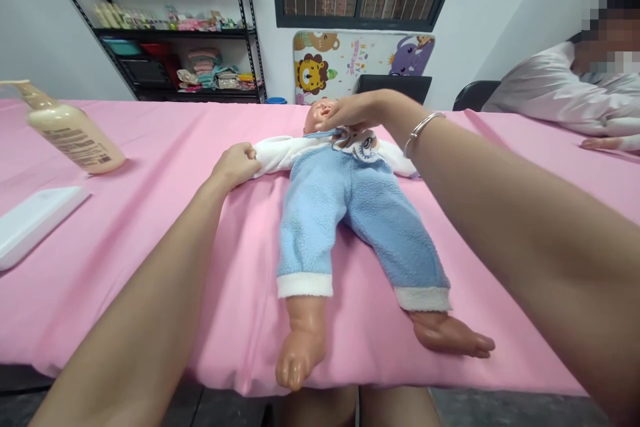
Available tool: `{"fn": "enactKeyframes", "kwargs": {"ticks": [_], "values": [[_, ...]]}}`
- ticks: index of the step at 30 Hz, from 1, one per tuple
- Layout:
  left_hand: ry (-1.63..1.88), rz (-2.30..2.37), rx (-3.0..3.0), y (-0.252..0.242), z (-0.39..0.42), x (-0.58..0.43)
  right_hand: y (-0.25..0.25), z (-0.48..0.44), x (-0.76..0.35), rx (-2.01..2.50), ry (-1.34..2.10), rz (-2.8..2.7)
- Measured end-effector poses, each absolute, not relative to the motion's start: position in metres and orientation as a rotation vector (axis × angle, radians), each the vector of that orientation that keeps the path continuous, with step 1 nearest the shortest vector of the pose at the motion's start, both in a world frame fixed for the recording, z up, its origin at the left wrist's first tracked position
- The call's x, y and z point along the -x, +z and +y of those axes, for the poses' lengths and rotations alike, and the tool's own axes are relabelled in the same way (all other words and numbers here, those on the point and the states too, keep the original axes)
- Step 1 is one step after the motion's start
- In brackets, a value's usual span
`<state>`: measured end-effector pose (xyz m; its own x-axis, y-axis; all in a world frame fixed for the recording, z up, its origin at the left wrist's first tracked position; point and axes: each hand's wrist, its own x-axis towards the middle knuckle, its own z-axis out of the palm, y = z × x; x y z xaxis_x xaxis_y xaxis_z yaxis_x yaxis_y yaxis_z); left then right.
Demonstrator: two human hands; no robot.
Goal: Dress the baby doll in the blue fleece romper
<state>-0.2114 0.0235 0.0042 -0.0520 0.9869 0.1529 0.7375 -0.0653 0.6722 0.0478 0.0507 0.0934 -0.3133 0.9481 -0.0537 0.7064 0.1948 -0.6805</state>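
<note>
A baby doll [345,213] in a blue fleece suit with white sleeves lies on its back on the pink-covered table [165,213], its bare feet at the near edge. My left hand [235,163] is closed around the end of the doll's white sleeve at its outstretched arm. My right hand [350,113], with a silver bangle on the wrist, rests at the doll's chin and neck, its fingers pressed together on the bib or collar there.
A beige pump bottle [70,130] lies tilted at the far left, with a white flat pack [35,220] in front of it. Another person in a white sleeve [560,93] leans on the table at the far right. Shelves stand at the back.
</note>
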Motion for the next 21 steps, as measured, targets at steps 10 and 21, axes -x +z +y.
{"fn": "enactKeyframes", "kwargs": {"ticks": [10,21], "values": [[0.497,2.218,-1.961,0.008,0.024,0.199,0.069,0.035,-0.113,1.737,1.06,-1.879],[1.059,1.186,-2.671,0.062,-0.018,0.062,0.004,0.02,-0.136,1.222,0.91,-1.275]]}}
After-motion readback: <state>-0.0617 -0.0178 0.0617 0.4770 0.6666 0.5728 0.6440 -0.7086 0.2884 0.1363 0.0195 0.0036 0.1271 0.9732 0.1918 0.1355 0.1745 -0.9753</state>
